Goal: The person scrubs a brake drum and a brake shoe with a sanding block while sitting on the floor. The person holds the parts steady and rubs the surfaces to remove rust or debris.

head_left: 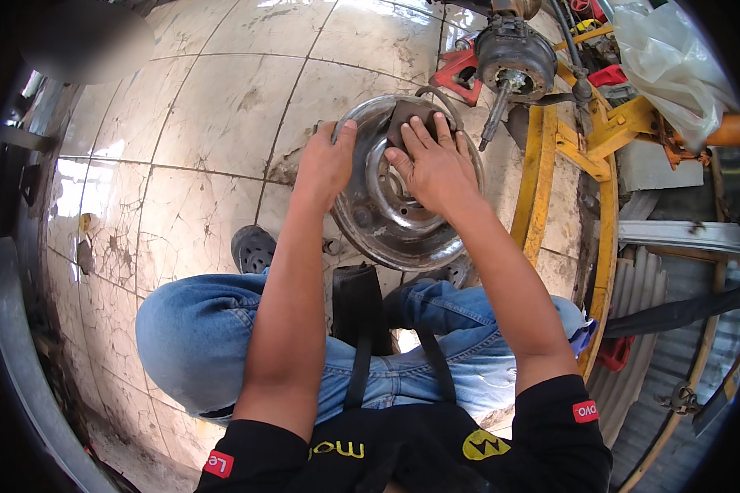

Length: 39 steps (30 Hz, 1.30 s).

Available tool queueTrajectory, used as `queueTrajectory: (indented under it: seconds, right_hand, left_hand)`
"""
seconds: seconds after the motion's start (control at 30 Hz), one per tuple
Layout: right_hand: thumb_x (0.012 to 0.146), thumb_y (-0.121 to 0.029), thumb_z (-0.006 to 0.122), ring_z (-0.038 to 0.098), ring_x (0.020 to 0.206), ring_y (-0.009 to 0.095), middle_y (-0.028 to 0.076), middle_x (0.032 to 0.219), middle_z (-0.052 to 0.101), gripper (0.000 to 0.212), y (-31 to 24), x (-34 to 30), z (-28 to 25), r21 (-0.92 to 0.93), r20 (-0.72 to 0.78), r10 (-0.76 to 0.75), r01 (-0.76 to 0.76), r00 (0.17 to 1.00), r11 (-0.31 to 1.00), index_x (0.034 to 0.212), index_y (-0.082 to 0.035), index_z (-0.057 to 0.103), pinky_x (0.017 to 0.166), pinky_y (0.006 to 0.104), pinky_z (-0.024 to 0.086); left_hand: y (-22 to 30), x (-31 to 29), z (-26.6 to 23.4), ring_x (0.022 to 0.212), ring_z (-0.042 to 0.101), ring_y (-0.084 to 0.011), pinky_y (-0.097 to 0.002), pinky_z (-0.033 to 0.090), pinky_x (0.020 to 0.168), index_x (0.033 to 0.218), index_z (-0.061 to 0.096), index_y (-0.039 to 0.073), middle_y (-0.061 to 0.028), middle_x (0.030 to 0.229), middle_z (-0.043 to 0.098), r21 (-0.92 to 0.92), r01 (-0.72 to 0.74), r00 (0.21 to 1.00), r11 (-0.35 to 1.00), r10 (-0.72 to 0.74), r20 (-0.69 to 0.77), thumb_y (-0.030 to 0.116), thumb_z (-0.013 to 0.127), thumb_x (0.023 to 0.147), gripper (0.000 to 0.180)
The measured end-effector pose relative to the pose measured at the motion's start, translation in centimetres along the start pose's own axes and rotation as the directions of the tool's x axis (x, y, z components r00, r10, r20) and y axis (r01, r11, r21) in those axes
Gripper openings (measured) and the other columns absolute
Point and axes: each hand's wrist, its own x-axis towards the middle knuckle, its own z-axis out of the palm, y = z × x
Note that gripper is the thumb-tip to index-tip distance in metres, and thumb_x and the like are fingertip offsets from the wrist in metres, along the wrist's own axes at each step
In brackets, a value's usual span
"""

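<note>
In front of my knees stands a bare metal wheel rim (362,215), worn and greyish, its dished face turned up toward me. My left hand (330,160) grips its left edge, the thumb over the lip and the fingers out of sight behind it. Under my right hand (437,162) lies a dark brown sheet (404,123), like sandpaper or a cloth, against the upper inner wall of the rim. The fingers of that hand are stretched flat and press the sheet down. Part of the hub centre with its holes shows below the right palm.
A yellow metal frame (537,177) stands close on the right. Beyond the rim are a brake drum with a shaft (514,62) and a red stand (459,76). Clear plastic (674,62) hangs at upper right. Cracked tiles (197,181) cover the floor; my shoe (253,248) rests there.
</note>
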Motion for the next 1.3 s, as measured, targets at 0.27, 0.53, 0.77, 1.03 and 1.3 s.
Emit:
queueTrajectory:
  seconds: [0.27, 0.53, 0.77, 1.03, 1.3]
  right_hand:
    - [0.099, -0.061, 0.026, 0.02, 0.148, 0.033, 0.009, 0.154, 0.038, 0.073, -1.3, 1.4, -0.5, -0.053, 0.053, 0.051, -0.048, 0.997, 0.997, 0.145, -0.007, 0.044, 0.114, 0.066, 0.012]
    - [0.099, -0.061, 0.026, 0.025, 0.147, 0.032, 0.012, 0.151, 0.043, 0.075, 0.0, 1.9, 0.7, -0.102, -0.105, -0.046, 0.035, 0.993, 0.994, 0.142, -0.003, 0.046, 0.116, 0.0641, 0.007]
    - [0.099, -0.062, 0.028, 0.028, 0.146, 0.029, 0.015, 0.153, 0.038, 0.078, -1.1, 0.7, -0.4, -0.009, 0.081, -0.082, 0.083, 0.993, 0.997, 0.146, -0.001, 0.038, 0.118, 0.0591, 0.009]
    - [0.098, -0.064, 0.027, 0.028, 0.146, 0.029, 0.018, 0.153, 0.037, 0.081, -1.5, 0.6, -0.6, 0.018, 0.134, -0.126, 0.125, 0.983, 0.992, 0.147, 0.0, 0.035, 0.119, 0.0568, 0.009]
    - [0.097, -0.066, 0.026, 0.028, 0.145, 0.031, 0.019, 0.154, 0.035, 0.084, -0.8, 1.2, -0.9, -0.003, 0.139, -0.146, 0.148, 0.979, 0.989, 0.148, 0.001, 0.033, 0.119, 0.0556, 0.01]
  left_hand:
    - [0.6, 0.1, 0.0, 0.122, 0.054, -0.0419, -0.0415, 0.042, 0.102, 0.133, 0.048, -0.011, -0.0327, 0.127, 0.056, 0.037, -0.008, 1.0, 0.999, 0.007, 0.017, 0.043, 0.048, 0.1, 0.064]
    - [0.8, 0.1, 0.1, 0.12, 0.055, -0.0439, -0.0419, 0.043, 0.1, 0.13, 0.051, -0.011, -0.033, 0.123, 0.058, 0.1, -0.041, 0.999, 0.994, 0.041, 0.005, 0.043, 0.048, 0.099, 0.062]
    - [0.6, -0.1, -0.3, 0.117, 0.056, -0.0444, -0.0431, 0.044, 0.099, 0.127, 0.053, -0.01, -0.0331, 0.119, 0.06, 0.163, -0.06, 0.996, 0.985, 0.07, -0.055, 0.042, 0.047, 0.1, 0.06]
    - [0.6, -0.2, -0.5, 0.115, 0.057, -0.0451, -0.0432, 0.045, 0.098, 0.126, 0.054, -0.011, -0.0341, 0.118, 0.06, 0.177, -0.055, 0.998, 0.983, 0.061, -0.024, 0.042, 0.047, 0.1, 0.059]
    - [1.0, -0.4, -0.2, 0.116, 0.057, -0.045, -0.0429, 0.045, 0.098, 0.128, 0.053, -0.011, -0.0341, 0.118, 0.06, 0.169, -0.058, 0.997, 0.984, 0.064, -0.032, 0.042, 0.048, 0.099, 0.061]
